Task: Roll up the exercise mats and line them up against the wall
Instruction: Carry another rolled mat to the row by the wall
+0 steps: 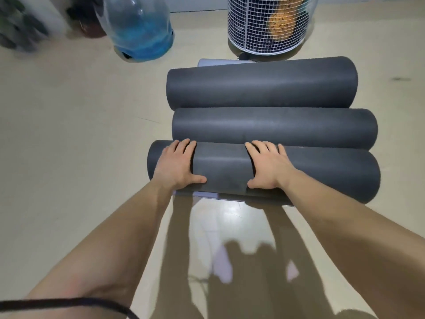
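Three dark grey rolled exercise mats lie side by side on the pale floor. The farthest roll (262, 82) and the middle roll (273, 127) touch each other. The nearest roll (322, 173) lies against the middle one. My left hand (177, 164) is draped over its left part, fingers reaching over the top and thumb on the near side. My right hand (268, 165) lies over its middle the same way. A thin light-coloured flat edge (207, 195) shows under the nearest roll, and a similar edge (216, 62) shows beyond the farthest roll.
A white wire-mesh basket (266, 24) holding an orange item stands just behind the rolls. A large clear water bottle with a blue base (140, 28) stands at the back left. Blurred dark objects (20, 26) sit at the far left. A black cord (69, 303) crosses the bottom left.
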A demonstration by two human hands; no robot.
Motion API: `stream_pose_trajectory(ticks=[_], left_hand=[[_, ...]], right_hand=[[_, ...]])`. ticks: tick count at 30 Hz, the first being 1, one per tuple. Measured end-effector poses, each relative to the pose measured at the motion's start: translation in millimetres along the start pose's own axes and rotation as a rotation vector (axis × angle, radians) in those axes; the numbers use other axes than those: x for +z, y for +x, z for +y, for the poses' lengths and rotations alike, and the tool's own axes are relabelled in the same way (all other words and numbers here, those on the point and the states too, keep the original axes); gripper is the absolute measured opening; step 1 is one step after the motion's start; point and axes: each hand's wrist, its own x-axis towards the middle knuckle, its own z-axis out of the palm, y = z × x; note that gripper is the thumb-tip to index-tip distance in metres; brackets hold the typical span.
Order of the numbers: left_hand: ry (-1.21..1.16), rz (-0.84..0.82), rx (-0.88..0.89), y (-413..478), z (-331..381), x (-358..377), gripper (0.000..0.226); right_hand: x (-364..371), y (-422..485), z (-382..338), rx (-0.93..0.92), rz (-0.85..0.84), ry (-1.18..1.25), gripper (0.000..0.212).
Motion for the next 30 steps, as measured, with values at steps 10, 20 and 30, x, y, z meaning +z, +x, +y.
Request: stream_pose_trajectory(ticks=[10, 20, 30], left_hand=[[-0.609, 0.153, -0.738, 6.0, -22.6, 24.9, 0.112], [-0.262, 0.220, -0.666, 10.2, -8.6, 35.6, 0.104], [0.015, -0.002, -0.033, 6.9, 51.4, 22.1, 0.126]], right_hand=[[31.2, 27.5, -62.9, 0.080, 0.140, -0.139, 0.146], [27.4, 25.3, -67.9, 0.078, 0.132, -0.160, 0.146], [-16.2, -5.6, 21.6, 0.037, -0.063, -0.065, 0.141]])
